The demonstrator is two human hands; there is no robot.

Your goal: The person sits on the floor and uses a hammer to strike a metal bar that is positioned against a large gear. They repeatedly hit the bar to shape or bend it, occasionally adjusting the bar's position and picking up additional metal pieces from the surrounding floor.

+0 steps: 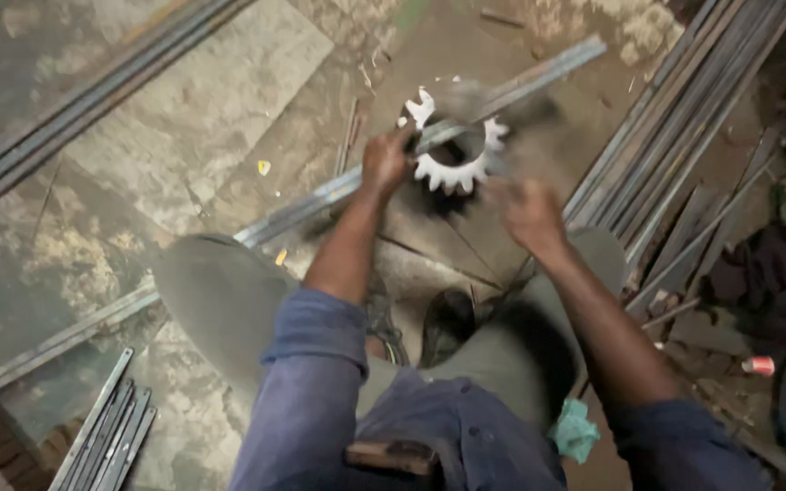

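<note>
A pale toothed gear wheel [455, 150] lies on the workshop floor under a long grey metal bar [320, 193] that runs diagonally from lower left to upper right. My left hand [385, 162] grips the bar right at the gear's left edge. My right hand [528, 211] is blurred by motion, just right of the gear and a little nearer to me, closed on a dark blurred tool [522, 116] that reaches over the gear. What tool it is cannot be made out. I crouch, with my knees either side and a dark shoe [448, 320] below the gear.
A bundle of long metal bars [684, 118] lies to the right, and another [93, 91] at upper left. Short flat strips [106, 432] are stacked at lower left. Scrap and a small red item [759, 365] sit at the right. The concrete floor [211, 118] is stained.
</note>
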